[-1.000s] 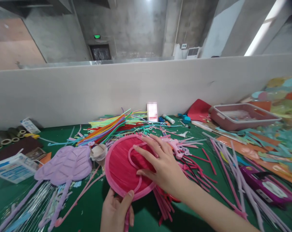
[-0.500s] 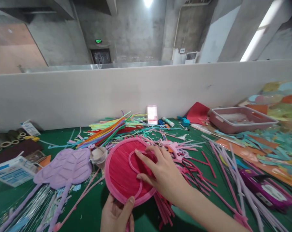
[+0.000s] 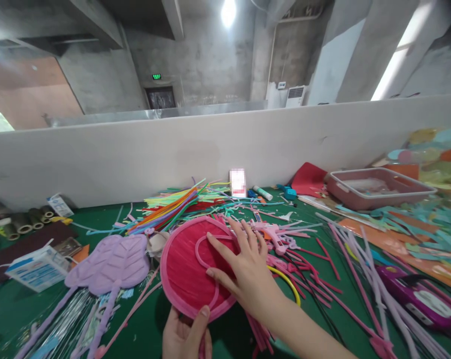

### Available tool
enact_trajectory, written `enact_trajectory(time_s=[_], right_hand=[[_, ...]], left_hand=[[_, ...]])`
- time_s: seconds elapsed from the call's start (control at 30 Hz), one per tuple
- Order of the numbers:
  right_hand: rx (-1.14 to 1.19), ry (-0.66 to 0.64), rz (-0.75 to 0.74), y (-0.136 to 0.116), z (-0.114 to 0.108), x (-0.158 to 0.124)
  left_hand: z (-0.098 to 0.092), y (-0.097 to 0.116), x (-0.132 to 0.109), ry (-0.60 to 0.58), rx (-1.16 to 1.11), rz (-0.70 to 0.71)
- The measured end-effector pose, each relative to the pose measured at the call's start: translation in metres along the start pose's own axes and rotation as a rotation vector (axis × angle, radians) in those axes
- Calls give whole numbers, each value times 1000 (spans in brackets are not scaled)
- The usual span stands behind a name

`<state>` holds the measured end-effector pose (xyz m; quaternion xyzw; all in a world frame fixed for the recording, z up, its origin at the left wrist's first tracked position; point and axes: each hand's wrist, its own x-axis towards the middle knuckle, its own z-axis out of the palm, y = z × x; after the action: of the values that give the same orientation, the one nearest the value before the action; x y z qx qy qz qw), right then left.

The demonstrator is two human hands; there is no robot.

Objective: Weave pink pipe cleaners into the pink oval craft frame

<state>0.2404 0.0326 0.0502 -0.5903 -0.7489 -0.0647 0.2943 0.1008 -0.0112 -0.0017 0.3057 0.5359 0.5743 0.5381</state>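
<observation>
A round crimson fan (image 3: 180, 274) with a fuzzy pink rim is tilted up in front of me, over the green table. My left hand (image 3: 188, 333) grips its lower edge, thumb on the front and fingers behind. A thin pink pipe cleaner (image 3: 197, 257) curves across the fan's face, its lower end by my left thumb. Over the right part of the face lies my right hand (image 3: 249, 271), fingers spread. Its index fingertip and thumb tip touch the face along the curve, with a gap between them. The fan's back is hidden.
A lilac leaf-shaped piece (image 3: 113, 264) and a white-blue box (image 3: 38, 269) lie left. Behind the fan is a heap of coloured pipe cleaners (image 3: 173, 207). Rightward are lilac stems (image 3: 375, 269), a purple glue gun (image 3: 415, 299) and a pink tray (image 3: 378, 199). A low white partition (image 3: 135, 159) stands behind.
The view has tipped up and turned slightly left. My right fingers are spread wider over the fan, and a yellow curved strip shows beside my right wrist. My left grip is unchanged.
</observation>
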Motion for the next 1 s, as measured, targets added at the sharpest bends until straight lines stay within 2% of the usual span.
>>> enact_trajectory(time_s=[0.17, 0.27, 0.37, 0.5, 0.57, 0.63, 0.7, 0.83, 0.93, 1.0], right_hand=[[-26, 54, -47, -7, -1, 3], [37, 96, -46, -4, -10, -1], [120, 197, 68, 16, -27, -11], [125, 366, 271, 54, -49, -31], [121, 395, 336, 69, -54, -43], [138, 378, 355, 77, -55, -54], [209, 305, 358, 77, -51, -64], [388, 138, 373, 67, -41, -75], [511, 73, 407, 57, -36, -75], [673, 44, 483, 48, -30, -71]], left_hand=[[1, 3, 1, 11, -49, 16], [-1, 5, 2, 26, -75, 11], [-3, 9, 4, 53, -92, -5], [-4, 14, 7, 87, -144, -26], [-2, 14, 8, 82, -190, -10], [1, 13, 8, 76, -236, 26], [4, 10, 7, 90, -273, 68], [9, 10, 3, 115, -316, 130], [10, 12, 2, 118, -314, 146], [11, 12, 0, 118, -317, 144]])
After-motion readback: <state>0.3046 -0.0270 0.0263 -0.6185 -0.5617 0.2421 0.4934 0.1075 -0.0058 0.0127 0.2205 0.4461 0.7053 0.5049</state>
